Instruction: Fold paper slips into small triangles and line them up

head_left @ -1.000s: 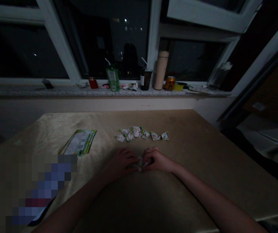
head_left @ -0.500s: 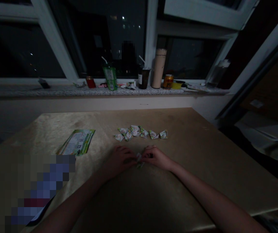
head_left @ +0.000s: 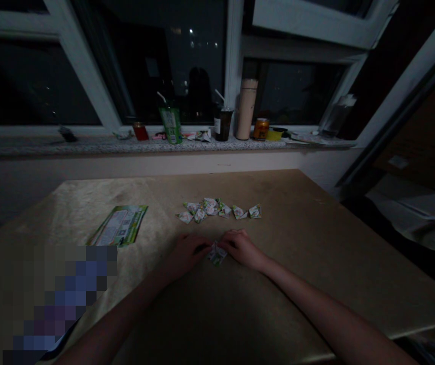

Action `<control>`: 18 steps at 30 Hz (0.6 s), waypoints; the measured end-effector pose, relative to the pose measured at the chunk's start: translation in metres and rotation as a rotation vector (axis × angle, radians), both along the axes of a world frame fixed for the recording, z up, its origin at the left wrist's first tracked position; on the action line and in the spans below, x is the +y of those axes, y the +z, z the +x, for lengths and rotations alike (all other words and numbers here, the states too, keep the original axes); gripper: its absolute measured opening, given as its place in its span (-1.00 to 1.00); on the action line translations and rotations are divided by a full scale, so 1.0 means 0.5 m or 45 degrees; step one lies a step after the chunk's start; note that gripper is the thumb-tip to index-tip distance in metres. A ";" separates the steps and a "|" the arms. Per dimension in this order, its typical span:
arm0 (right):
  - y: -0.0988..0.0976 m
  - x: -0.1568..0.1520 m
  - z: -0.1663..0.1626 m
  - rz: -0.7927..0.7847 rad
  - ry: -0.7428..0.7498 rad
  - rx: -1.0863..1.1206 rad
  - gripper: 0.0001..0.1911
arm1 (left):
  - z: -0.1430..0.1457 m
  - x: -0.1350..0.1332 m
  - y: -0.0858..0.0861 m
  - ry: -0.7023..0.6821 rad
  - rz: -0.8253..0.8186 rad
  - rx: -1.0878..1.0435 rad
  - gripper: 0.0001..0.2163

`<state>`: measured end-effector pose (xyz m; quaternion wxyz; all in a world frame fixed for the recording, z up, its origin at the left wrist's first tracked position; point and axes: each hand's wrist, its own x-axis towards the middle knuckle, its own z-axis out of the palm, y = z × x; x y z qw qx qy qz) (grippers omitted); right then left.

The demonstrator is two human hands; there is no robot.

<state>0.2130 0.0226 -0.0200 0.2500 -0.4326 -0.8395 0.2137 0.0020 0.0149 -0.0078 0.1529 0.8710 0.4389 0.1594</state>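
Observation:
Between my hands, low over the table, is a small folded piece of printed paper or wrapper (head_left: 217,254), white and green with pointed corners. My left hand (head_left: 190,251) pinches its left upper edge between thumb and fingers. On the opposite edge, my right hand (head_left: 242,247) grips it the same way, fingers curled. Just beyond lies a row of similar folded printed pieces (head_left: 210,207), several bunched together and two a little apart at the right. Dim light hides the finer folds.
A gold-brown cloth covers the table (head_left: 293,203). Flat green printed packets (head_left: 120,225) lie at the left, above a blurred-out flat device (head_left: 65,304). Along the windowsill (head_left: 198,146) stand a green cup (head_left: 171,124), a dark cup (head_left: 223,124), a tall flask (head_left: 247,109) and cans.
The piece between my hands now shows flatter and wider, with more of its printed face visible. My left hand has drawn slightly left and down. The view has shifted a little.

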 end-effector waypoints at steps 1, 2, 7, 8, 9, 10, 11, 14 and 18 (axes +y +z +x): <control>-0.001 -0.002 -0.002 0.005 -0.037 -0.029 -0.79 | 0.001 -0.001 -0.003 0.016 0.000 0.003 -0.79; -0.002 -0.004 -0.005 0.021 -0.076 -0.063 -0.79 | 0.003 -0.002 -0.006 0.037 0.005 0.007 -0.79; -0.011 -0.013 -0.015 0.183 -0.169 -0.307 -0.74 | 0.021 -0.017 -0.004 0.168 0.082 0.039 -0.82; -0.012 -0.014 -0.016 0.210 -0.168 -0.349 -0.74 | 0.026 -0.021 0.000 0.185 0.103 0.052 -0.82; -0.013 -0.015 -0.018 0.232 -0.167 -0.383 -0.75 | 0.032 -0.027 0.005 0.196 0.128 0.068 -0.81; -0.013 -0.016 -0.019 0.249 -0.167 -0.407 -0.76 | 0.038 -0.035 0.009 0.201 0.152 0.088 -0.80; -0.013 -0.016 -0.020 0.260 -0.167 -0.425 -0.76 | 0.044 -0.044 0.013 0.197 0.182 0.110 -0.78; -0.012 -0.015 -0.021 0.260 -0.155 -0.439 -0.77 | 0.061 -0.084 0.010 0.116 0.219 0.170 -0.75; -0.007 -0.015 -0.021 0.215 -0.150 -0.416 -0.77 | 0.071 -0.143 -0.014 0.063 0.416 0.327 -0.55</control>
